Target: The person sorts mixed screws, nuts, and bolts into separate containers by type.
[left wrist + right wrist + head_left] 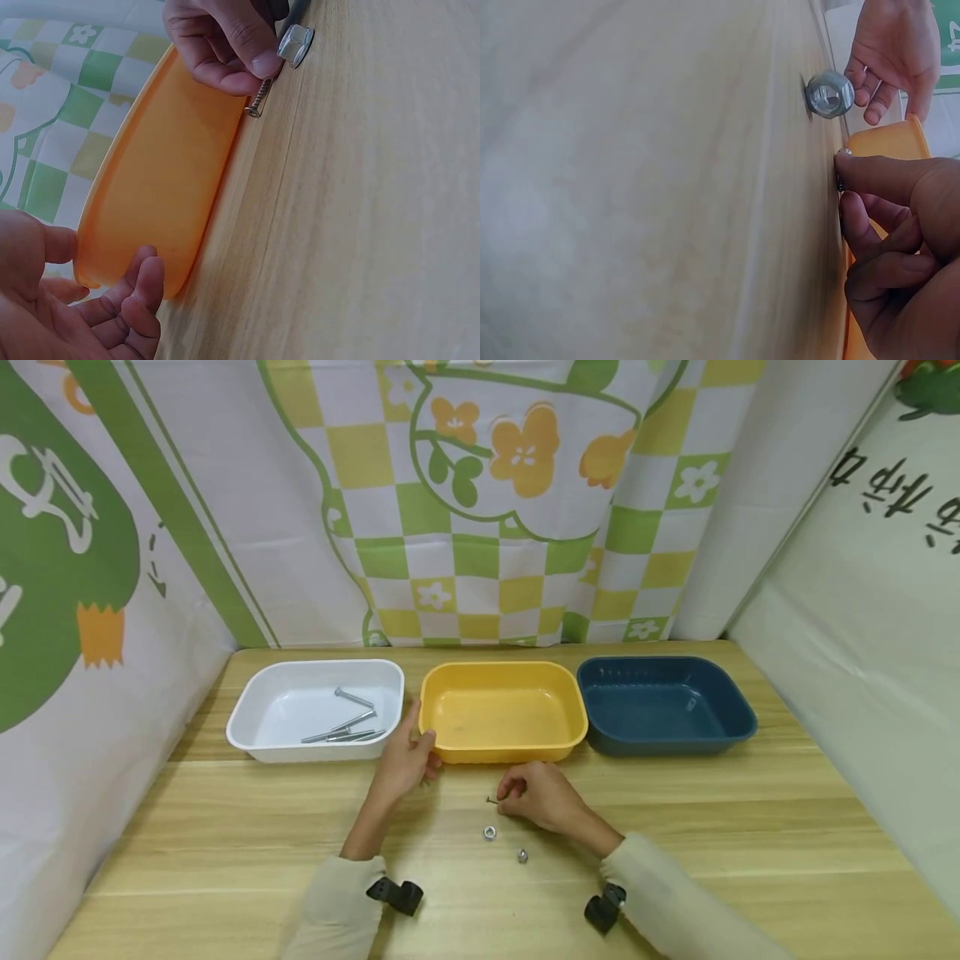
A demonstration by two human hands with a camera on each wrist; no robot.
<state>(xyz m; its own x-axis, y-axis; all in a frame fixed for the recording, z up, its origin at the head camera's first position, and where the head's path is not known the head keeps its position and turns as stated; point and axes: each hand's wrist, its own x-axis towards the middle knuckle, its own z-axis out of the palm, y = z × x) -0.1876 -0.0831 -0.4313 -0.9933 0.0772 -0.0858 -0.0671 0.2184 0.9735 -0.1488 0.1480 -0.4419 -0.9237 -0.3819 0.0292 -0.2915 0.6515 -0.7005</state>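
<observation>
A small screw (491, 800) is pinched between the thumb and forefinger of my right hand (542, 795), just in front of the yellow tray (504, 754). In the left wrist view the threaded shank and head of this screw (256, 103) stick out past the fingertips, close to the wood. My left hand (405, 758) touches the left end of the yellow tray, its fingers loosely bent beside the corner. Two metal nuts lie on the table before my hands: one nut (490, 832) nearer the tray, another nut (522, 856) closer to me.
On the left stands a white tray (258, 747) holding several long bolts (352, 721). A dark blue tray (667, 746) sits against the yellow one's right side. Behind the wooden table (225, 852) hangs a checked curtain (480, 560), with printed cloth walls at both sides.
</observation>
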